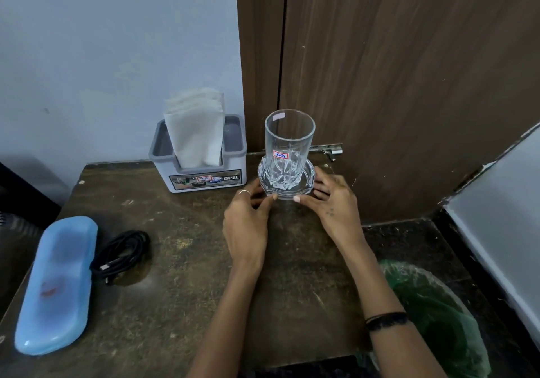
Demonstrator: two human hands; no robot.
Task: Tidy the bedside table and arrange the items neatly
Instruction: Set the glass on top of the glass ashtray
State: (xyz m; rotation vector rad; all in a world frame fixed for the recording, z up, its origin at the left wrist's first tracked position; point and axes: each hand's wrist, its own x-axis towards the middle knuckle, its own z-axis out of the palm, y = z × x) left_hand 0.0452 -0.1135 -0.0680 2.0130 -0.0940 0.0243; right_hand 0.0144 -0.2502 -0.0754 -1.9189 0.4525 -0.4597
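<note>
glass (pixel 287 150): one, clear cut tumbler, upright, red-edged sticker on its side, standing in the glass coaster at the far right of the table.
glass coaster (pixel 306 186): one, clear, faceted rim, flat on the table close to the wooden panel.
tissue holder (pixel 201 173): one, grey box with a printed label, just left of the coaster, at the far edge against the wall.
tissues (pixel 194 126): one white bundle, standing up out of the holder's slot.
blue case (pixel 57 284): one, long and rounded, closed, lying at the near left of the table.
black cable (pixel 122 255): one, coiled, just right of the blue case, apart from the hands.
table (pixel 181 304): one, dark worn top.
bin (pixel 444 319): one, green liner, on the floor to the right of the table.
left hand (pixel 248 228): palm down, fingers spread and curved, thumb tip touching the near-left rim of the coaster; ring on one finger; not closed around anything.
right hand (pixel 333 205): palm down, fingers wrapped along the coaster's right rim, thumb tip at its near edge; dark band on the wrist.
grip: both hands cup the coaster from either side, loosely parted rather than clamped; glass itself untouched.
</note>
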